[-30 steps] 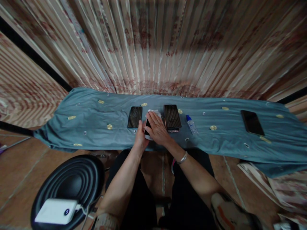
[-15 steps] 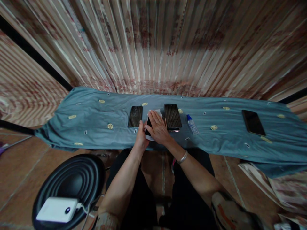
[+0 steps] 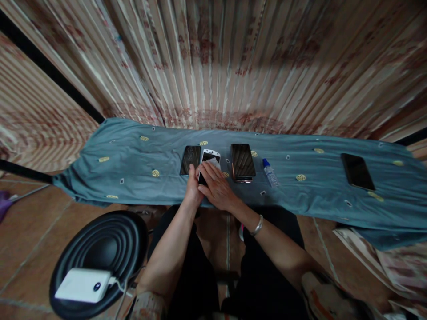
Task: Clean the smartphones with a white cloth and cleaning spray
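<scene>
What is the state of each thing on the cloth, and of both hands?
White phone: flat, screen dark, under both hands.
Left hand: grips the white phone's left edge.
Right hand: presses a wipe on the screen.
Left phone: flat, screen off.
Middle phone: flat, screen off.
Far phone: flat, screen off.
Bottle: lying down, capped.

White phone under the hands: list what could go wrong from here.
1. The white phone lies near the front edge of the loose teal cloth; rubbing by the right hand might drag it toward the edge, though the left hand steadies it.
2. The dark phone and the stacked phones lie close alongside and may get knocked.
3. The small bottle lies nearby and might roll.
</scene>
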`<state>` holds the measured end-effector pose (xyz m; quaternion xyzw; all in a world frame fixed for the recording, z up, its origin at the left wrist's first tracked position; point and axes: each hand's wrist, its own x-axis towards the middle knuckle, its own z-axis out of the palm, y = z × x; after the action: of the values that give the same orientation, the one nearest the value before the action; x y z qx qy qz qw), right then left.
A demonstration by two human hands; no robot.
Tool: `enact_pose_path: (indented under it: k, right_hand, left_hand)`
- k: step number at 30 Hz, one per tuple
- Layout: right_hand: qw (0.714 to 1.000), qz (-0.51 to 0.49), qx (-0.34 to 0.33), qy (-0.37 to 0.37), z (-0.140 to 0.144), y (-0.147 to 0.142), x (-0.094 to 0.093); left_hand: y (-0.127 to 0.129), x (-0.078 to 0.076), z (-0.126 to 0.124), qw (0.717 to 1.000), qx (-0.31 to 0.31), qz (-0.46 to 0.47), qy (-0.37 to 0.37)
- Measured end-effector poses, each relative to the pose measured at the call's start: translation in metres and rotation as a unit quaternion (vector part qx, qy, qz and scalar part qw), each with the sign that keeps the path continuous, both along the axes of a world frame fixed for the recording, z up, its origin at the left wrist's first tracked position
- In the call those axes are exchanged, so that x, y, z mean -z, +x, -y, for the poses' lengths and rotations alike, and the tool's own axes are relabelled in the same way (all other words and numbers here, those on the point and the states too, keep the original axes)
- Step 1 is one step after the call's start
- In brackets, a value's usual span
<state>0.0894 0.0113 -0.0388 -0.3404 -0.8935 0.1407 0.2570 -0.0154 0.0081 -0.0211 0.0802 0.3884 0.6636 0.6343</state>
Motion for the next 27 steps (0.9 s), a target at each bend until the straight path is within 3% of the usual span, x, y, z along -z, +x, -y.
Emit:
enact_pose_path:
  k: [12, 21, 27]
  right_hand:
    - [0.997, -0.013, 0.076, 0.028, -0.028, 0.011, 0.004]
    - [0.999, -0.004, 0.042, 0.027, -0.011, 0.005, 0.007]
    - [0.997, -0.003, 0.067, 0.028, -0.018, 0.008, 0.006]
  left_hand:
    - [0.006, -0.009, 0.004, 0.998, 0.061, 0.017, 0.023]
    - [-0.003, -0.009, -0.002, 1.000, -0.001, 0.002, 0.005]
    - [-0.003, -0.003, -0.004, 1.000, 0.008, 0.001, 0.024]
